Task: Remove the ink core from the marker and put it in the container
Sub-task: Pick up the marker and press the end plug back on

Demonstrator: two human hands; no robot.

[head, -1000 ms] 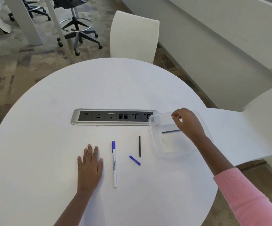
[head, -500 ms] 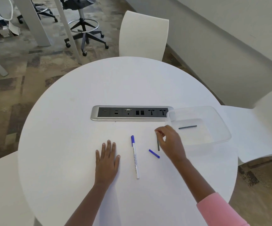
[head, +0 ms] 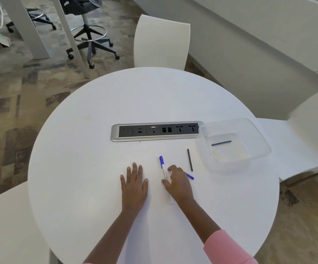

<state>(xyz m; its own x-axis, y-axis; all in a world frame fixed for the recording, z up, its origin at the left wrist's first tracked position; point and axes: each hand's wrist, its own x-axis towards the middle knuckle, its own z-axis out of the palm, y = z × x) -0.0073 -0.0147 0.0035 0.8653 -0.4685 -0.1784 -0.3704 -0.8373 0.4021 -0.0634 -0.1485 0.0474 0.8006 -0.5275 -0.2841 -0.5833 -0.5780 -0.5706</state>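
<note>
A white marker [head: 163, 169] with a blue cap lies on the round white table [head: 97, 149], pointing away from me. My right hand [head: 177, 182] rests over its middle, fingers curled against the barrel. My left hand [head: 134, 184] lies flat and spread on the table to the left, holding nothing. A small blue end plug [head: 190, 176] sticks out from behind my right hand. A thin dark ink core [head: 189, 159] lies loose on the table. Another dark core [head: 221, 143] lies inside the clear plastic container [head: 257, 134] at the right.
A grey socket strip [head: 155, 139] is set into the table's middle, touching the container's left corner. White chairs stand at the far side [head: 162, 40], the right [head: 314, 126] and the near left. An office stool [head: 89, 31] stands on the floor beyond.
My right hand has left the container, passed the loose core and come down onto the marker. The left hand stays flat. The camera has shifted, so everything sits further right.
</note>
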